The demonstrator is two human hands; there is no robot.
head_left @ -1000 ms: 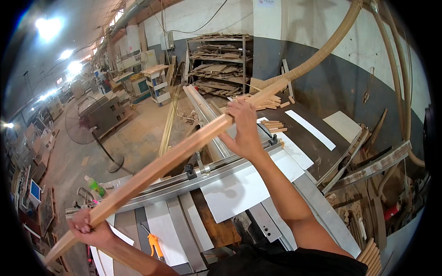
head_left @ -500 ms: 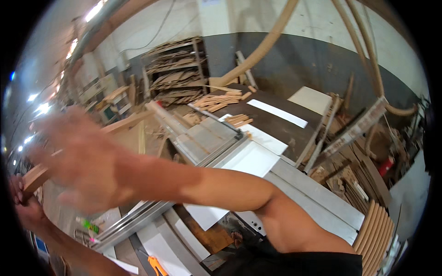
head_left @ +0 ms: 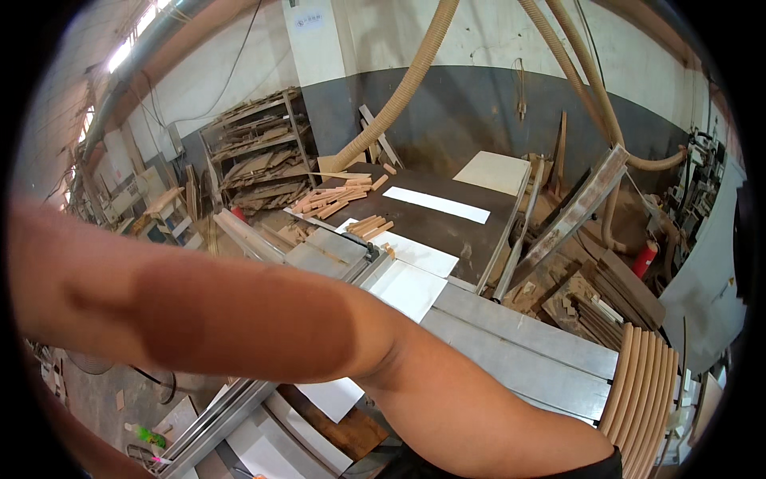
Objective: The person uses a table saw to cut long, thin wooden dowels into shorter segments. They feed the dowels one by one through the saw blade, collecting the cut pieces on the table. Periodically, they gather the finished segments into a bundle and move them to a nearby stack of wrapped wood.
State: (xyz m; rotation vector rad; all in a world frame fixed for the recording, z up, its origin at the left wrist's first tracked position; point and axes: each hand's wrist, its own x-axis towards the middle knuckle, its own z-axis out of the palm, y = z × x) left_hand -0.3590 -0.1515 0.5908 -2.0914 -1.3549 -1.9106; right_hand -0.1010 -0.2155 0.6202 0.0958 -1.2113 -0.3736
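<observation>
My right arm [head_left: 383, 335] reaches across from the lower right to the left edge, and its hand lies beyond that edge. Only a dark, shadowed part of my left forearm [head_left: 84, 439] shows at the lower left; that hand is outside the picture as well. Neither hand's hold can be seen. Behind my right arm is a metal saw table [head_left: 511, 351] with a sliding rail [head_left: 219, 423]. White panels [head_left: 408, 287] lie on it, partly covered by the arm.
Short wood strips [head_left: 339, 198] and a long white strip [head_left: 436, 204] lie on a dark tabletop [head_left: 471, 239]. A rack of offcuts [head_left: 259, 152] stands at the back left. Dust hoses [head_left: 411, 80] hang down. At right are curved wooden slats [head_left: 634, 391] and a red cylinder [head_left: 645, 259].
The view has swung, and my right arm has stretched further left, taking its blurred hand out of sight. My left hand and the wooden bar at it have also left the picture.
</observation>
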